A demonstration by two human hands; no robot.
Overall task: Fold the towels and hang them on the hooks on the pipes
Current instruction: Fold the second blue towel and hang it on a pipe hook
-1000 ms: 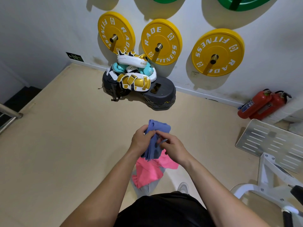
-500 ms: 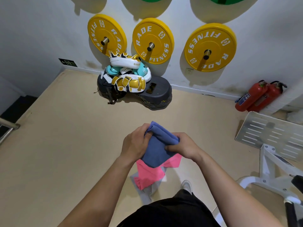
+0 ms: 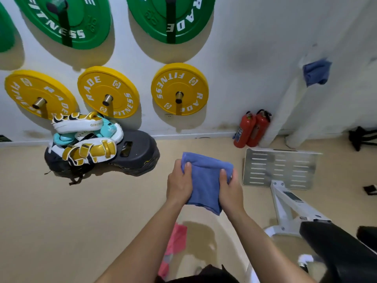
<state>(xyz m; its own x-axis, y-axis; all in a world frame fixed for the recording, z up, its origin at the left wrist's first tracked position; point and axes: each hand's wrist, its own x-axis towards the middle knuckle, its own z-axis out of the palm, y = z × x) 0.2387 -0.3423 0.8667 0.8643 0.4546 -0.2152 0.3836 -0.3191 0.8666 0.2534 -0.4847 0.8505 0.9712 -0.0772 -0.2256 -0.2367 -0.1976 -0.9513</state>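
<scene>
A folded blue towel (image 3: 206,180) is held flat between both hands at waist height. My left hand (image 3: 179,184) grips its left edge, thumb on top. My right hand (image 3: 229,187) grips its right edge the same way. A pink towel (image 3: 175,245) lies on the floor below my arms, partly hidden by my left forearm. Another blue towel (image 3: 316,72) hangs high on a white wrapped pipe (image 3: 285,111) at the right wall; the hook itself is not visible.
Yellow weight plates (image 3: 179,88) and green weight plates (image 3: 169,17) hang on the wall. Boxing pads (image 3: 81,137) lie piled on a black step (image 3: 136,154). Two red fire extinguishers (image 3: 252,129) stand beside the pipe. A white gym machine with a metal footplate (image 3: 279,168) is at the right.
The view has swung up and to the right, bringing the pipe and hanging blue towel into sight. The blue towel in my hands is now spread flat and folded, lifted away from the pink towel.
</scene>
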